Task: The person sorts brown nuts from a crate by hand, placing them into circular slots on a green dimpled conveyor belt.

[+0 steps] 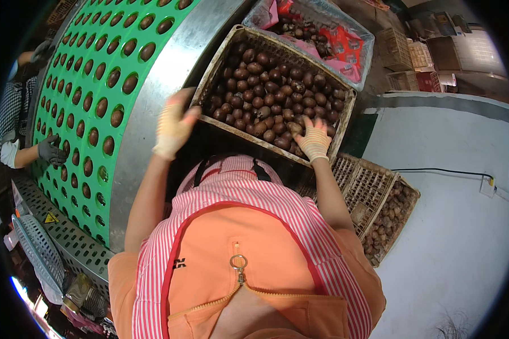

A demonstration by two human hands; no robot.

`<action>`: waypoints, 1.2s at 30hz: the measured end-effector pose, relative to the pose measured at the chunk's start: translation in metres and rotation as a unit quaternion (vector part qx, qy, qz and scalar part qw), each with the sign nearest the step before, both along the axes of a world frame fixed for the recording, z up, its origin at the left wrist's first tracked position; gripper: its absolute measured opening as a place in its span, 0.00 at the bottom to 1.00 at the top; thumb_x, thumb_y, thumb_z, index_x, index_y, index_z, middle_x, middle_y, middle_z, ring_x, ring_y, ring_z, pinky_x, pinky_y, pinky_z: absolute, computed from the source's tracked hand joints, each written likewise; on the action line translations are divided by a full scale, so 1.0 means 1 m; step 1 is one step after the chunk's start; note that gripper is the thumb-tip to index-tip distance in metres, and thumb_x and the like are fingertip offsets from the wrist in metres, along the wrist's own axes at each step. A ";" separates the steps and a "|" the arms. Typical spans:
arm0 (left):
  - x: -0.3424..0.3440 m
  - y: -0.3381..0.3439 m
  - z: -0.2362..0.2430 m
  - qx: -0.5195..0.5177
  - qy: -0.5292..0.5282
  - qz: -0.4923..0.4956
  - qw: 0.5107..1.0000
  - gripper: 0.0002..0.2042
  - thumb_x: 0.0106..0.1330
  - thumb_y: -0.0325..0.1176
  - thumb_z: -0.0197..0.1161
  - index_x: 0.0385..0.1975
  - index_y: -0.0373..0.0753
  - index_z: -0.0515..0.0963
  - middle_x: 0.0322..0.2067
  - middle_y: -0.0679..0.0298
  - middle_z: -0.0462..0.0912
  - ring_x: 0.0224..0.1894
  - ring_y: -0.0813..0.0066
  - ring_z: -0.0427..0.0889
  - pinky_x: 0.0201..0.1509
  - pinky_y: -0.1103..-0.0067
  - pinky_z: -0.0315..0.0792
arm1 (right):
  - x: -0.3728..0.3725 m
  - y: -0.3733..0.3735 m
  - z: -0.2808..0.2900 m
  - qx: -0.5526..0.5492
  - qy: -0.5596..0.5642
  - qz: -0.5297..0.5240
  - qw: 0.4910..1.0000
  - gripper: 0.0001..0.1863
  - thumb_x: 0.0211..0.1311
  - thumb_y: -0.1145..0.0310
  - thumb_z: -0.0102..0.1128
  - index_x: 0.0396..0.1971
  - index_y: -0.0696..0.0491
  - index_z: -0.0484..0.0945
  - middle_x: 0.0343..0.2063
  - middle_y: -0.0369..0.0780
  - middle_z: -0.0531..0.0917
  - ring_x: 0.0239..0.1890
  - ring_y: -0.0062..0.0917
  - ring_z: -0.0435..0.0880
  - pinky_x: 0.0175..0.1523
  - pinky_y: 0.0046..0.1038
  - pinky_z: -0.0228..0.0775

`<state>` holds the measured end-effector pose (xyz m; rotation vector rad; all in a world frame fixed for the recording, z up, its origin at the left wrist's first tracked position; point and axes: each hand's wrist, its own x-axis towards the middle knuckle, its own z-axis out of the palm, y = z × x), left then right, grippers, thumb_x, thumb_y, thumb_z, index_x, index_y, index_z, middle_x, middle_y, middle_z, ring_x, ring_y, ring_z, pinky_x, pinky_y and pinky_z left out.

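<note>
While the R hand (314,140) is laid on the brown egg-shaped pieces (268,93) near the crate's near R corner, the L hand (174,127) is held up by the near L corner. The R fingers are spread and partly bent; whether a piece is gripped can't be told. The L hand is blurred, w/ fingers approx. half open and thumb out; poss. the corner is touched, but a grip can't be made out. The crate (346,121) is filled w/ pieces up to its far edge. Beyond that edge a plastic-lined bin (363,66) is seen, and a 2nd crate (417,198) by the R side. To the L, a green belt (112,176) w/ pieces in its holes is bordered by a metal strip (158,62); over its far L edge a co-worker's gloved hand (52,151) is reached.
</note>
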<state>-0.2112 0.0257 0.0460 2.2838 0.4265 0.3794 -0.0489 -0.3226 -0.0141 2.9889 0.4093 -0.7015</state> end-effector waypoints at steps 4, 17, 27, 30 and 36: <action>0.076 -0.042 -0.053 0.001 0.117 -0.092 0.989 0.27 0.57 0.27 0.65 0.60 0.44 0.70 0.64 0.47 0.63 0.63 0.46 0.68 0.66 0.66 0.65 | 0.009 0.035 0.018 -0.060 0.035 0.015 0.997 0.44 0.45 0.48 0.73 0.65 0.33 0.64 0.65 0.48 0.61 0.66 0.40 0.61 0.59 0.59 0.59; 0.174 -0.066 -0.102 0.028 0.355 0.025 0.934 0.22 0.65 0.43 0.57 0.59 0.54 0.65 0.56 0.47 0.67 0.56 0.42 0.73 0.56 0.59 0.74 | 0.023 0.020 0.011 0.081 0.018 0.084 0.993 0.38 0.40 0.49 0.73 0.58 0.39 0.73 0.62 0.46 0.61 0.57 0.47 0.69 0.56 0.45 0.72; 0.188 -0.047 -0.138 0.006 0.436 0.032 0.900 0.31 0.67 0.46 0.58 0.65 0.38 0.60 0.60 0.40 0.67 0.56 0.47 0.76 0.56 0.63 0.74 | 0.011 0.032 0.016 0.018 0.022 0.147 0.989 0.35 0.47 0.48 0.70 0.58 0.40 0.71 0.67 0.47 0.56 0.57 0.47 0.71 0.53 0.49 0.70; 0.196 -0.059 -0.131 0.073 0.438 -0.011 0.896 0.29 0.68 0.46 0.58 0.65 0.39 0.61 0.57 0.39 0.70 0.54 0.44 0.78 0.52 0.62 0.76 | 0.012 0.021 0.009 0.019 0.011 0.140 0.990 0.35 0.48 0.51 0.71 0.58 0.40 0.71 0.68 0.47 0.55 0.57 0.49 0.70 0.55 0.49 0.68; 0.174 -0.064 -0.152 0.185 0.311 -0.021 0.932 0.29 0.64 0.42 0.61 0.62 0.39 0.62 0.47 0.41 0.77 0.44 0.46 0.82 0.44 0.64 0.78 | 0.010 0.011 -0.010 0.121 -0.007 0.132 0.984 0.30 0.45 0.59 0.74 0.52 0.44 0.76 0.68 0.49 0.54 0.59 0.53 0.68 0.57 0.47 0.71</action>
